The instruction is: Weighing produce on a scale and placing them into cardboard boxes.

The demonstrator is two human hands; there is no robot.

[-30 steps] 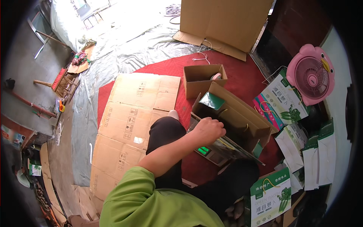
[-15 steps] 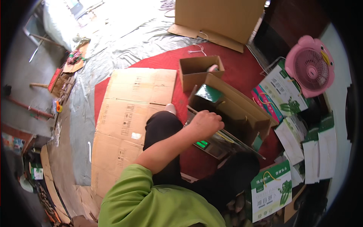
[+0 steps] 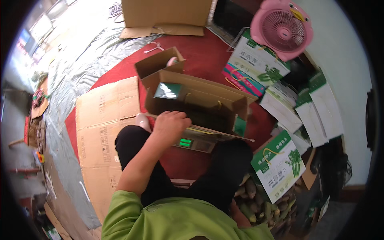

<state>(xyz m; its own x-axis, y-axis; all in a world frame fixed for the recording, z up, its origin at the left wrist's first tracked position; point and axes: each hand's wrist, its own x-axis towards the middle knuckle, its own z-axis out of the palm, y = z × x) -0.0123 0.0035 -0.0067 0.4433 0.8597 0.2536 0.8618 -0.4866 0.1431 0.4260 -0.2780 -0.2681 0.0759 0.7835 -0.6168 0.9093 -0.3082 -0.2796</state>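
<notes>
The person's left hand (image 3: 172, 126) lies over the near edge of the long open carton (image 3: 208, 83), toward its left end, with the fingers bent inward over the opening; how firmly they press I can't tell. The carton sits just beyond the knees, in the middle of the red carpet (image 3: 192, 168), its top gaping, yellow cord loops and a glossy green panel (image 3: 168, 91) showing inside. At its near side a digital scale (image 3: 200, 145) pokes out, its display lit green. The two hands are well apart: the right forearm (image 3: 239, 218) drops beside the right thigh, next to a heap of green radishes (image 3: 256, 206), and I can't see the right hand itself or what it may hold. Just beyond the carton's far left corner stands a smaller open cardboard box (image 3: 146, 66) with something round and pinkish in it. A flattened cardboard sheet (image 3: 94, 128) spreads on the left, beside the left leg. Near right, a green-and-white printed carton (image 3: 276, 172) with a yellow handle lies against the radishes. Farther off on the right, a pink bird-faced fan (image 3: 284, 34) stands by another printed carton (image 3: 256, 56).
</notes>
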